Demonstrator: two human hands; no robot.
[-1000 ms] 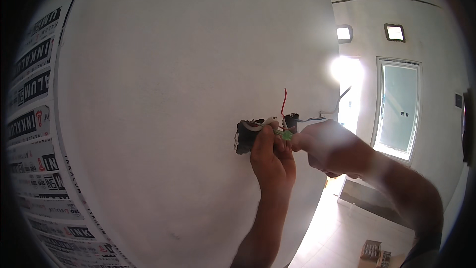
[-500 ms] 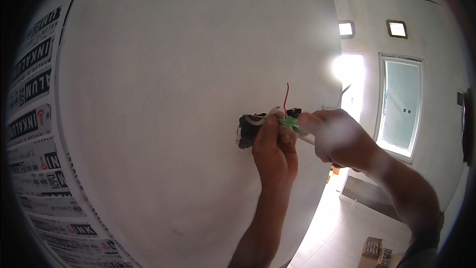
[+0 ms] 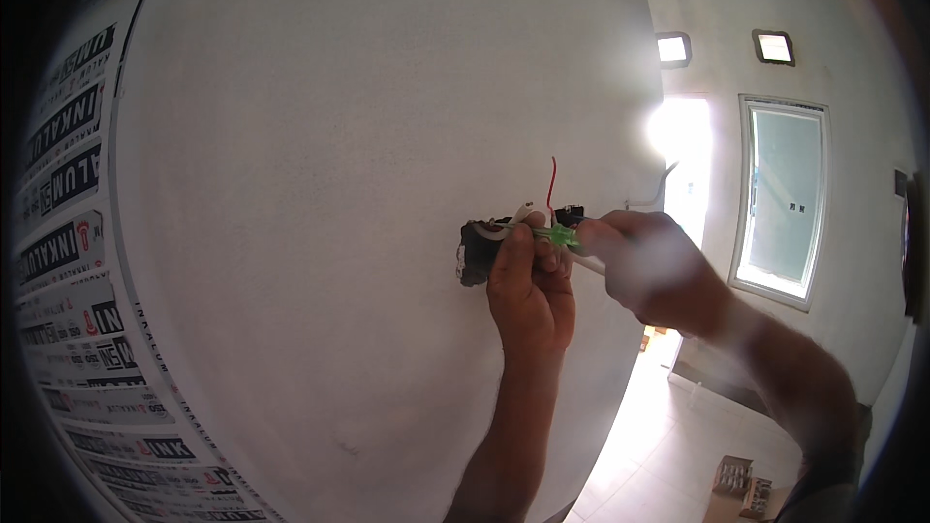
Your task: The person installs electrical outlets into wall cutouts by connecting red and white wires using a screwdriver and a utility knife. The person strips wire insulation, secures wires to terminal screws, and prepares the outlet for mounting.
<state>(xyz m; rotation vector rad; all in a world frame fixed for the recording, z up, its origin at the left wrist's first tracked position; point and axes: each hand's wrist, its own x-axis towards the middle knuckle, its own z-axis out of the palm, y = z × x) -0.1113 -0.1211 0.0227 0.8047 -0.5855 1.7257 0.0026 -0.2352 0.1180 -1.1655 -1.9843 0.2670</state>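
Over a dark rough-edged wall recess (image 3: pixel 477 257), my left hand (image 3: pixel 528 291) is raised with thumb and fingers pinching a thin greenish wire (image 3: pixel 502 225). A small bright green piece (image 3: pixel 563 235) sits between my two hands, at the left fingertips; its kind is unclear. My right hand (image 3: pixel 659 266) is closed just to its right, fingers curled, and what it grips is hidden. A red wire (image 3: pixel 553 179) sticks up above the fingers. Next to it, a white cable end (image 3: pixel 526 209) points up from the recess. A second dark box opening (image 3: pixel 570 215) shows behind the fingers.
The pale wall (image 3: pixel 320 232) fills the middle and ends at a corner on the right. Past it are a bright doorway (image 3: pixel 686 160), a tall window (image 3: pixel 783 199) and a tiled floor (image 3: pixel 649 446) with an open cardboard box (image 3: pixel 731 475). Printed wrapping (image 3: pixel 68 242) covers the left side.
Both hands stay at the recess in nearly the same grip. The view has shifted slightly, and the red wire leans a little differently.
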